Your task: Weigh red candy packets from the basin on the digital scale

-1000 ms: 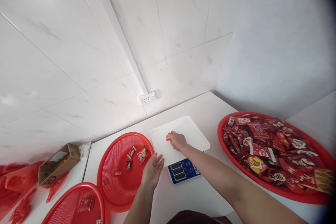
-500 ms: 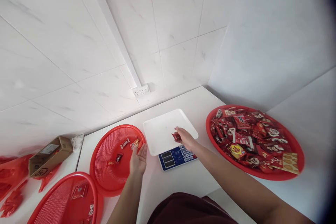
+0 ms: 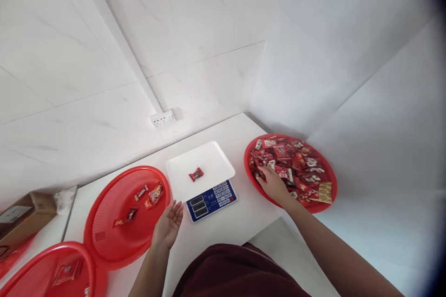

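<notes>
My right hand (image 3: 274, 186) reaches into the full red basket (image 3: 334, 185) at the right, fingers apart on the heap of small red snack packets (image 3: 296, 160). Palm up and empty, my left hand (image 3: 169, 225) hovers between the middle red basket (image 3: 91, 204) and the scale. One small red packet (image 3: 196, 174) lies on the scale's white tray (image 3: 209, 155). The blue scale panel (image 3: 209, 202) with its keys and displays faces me. Inside the middle basket are several loose packets, including an orange-red one (image 3: 154, 195).
Another red basket (image 3: 91, 264) with a red packet (image 3: 66, 273) sits at the lower left. Beyond it are a cardboard box (image 3: 35, 220) and red plastic. A tiled wall with a socket (image 3: 162, 119) closes off the white table's (image 3: 226, 125) back.
My right hand has set the small red packet on the scale tray and moved right into the full basket. My left hand stays open near the middle basket. The view has turned right.
</notes>
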Motion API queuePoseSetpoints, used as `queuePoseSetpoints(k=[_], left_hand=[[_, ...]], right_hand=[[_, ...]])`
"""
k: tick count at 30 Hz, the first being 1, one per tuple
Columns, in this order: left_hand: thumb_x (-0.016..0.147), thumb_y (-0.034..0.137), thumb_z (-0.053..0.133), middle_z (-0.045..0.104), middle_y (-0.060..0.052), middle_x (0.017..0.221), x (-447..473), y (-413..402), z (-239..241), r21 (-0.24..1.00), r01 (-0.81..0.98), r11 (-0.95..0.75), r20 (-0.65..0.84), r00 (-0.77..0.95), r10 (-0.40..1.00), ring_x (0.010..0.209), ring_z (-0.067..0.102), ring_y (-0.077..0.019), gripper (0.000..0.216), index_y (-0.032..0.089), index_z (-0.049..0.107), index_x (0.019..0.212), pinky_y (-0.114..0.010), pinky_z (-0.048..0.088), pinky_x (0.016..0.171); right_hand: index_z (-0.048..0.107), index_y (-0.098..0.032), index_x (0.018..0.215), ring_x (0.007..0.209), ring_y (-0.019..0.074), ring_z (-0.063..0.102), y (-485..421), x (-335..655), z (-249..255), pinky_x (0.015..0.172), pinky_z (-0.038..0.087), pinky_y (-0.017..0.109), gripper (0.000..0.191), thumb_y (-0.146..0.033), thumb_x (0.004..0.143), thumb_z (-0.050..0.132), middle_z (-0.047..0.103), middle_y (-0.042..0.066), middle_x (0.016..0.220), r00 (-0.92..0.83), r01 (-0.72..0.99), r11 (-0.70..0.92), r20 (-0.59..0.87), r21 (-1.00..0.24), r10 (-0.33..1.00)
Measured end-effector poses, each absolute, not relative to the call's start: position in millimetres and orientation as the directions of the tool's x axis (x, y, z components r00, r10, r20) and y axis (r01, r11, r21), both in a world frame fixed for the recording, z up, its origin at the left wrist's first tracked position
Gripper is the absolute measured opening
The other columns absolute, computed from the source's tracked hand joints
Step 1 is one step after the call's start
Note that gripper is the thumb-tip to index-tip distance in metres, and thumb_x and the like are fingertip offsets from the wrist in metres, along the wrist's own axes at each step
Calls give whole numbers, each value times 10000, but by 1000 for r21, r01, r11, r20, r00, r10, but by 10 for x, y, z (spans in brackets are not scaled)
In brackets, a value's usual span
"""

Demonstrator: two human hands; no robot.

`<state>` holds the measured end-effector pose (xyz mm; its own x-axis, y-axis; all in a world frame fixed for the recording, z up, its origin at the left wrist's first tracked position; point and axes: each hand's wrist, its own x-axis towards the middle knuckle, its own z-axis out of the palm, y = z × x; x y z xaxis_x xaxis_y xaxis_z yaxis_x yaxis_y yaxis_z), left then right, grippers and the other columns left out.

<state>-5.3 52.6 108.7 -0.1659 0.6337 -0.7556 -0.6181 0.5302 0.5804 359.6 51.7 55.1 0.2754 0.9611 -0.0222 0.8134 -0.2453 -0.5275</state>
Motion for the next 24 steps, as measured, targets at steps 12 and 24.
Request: queuePoseSetpoints(k=[12,24], left_hand=[[819,102,534,666,-56,747,349,442,1100,580,-441,685,-777,-45,628,587,640,-106,115,122,594,915,-193,537,547],[819,89,526,661,-44,732,174,357,1163,586,-448,675,-778,-78,623,580,639,-102,130,128,601,918,-189,534,551]], right_hand=[[376,-207,1335,1247,351,311,468,3761,425,900,345,472,601,-459,803,494,342,153,1394,423,833,-480,-242,-274,873],[531,-165,1146,1022,241,510,706,3914,549,831,377,324,382,-383,870,382,554,132,1140,471,774,-469,-110,-426,875]])
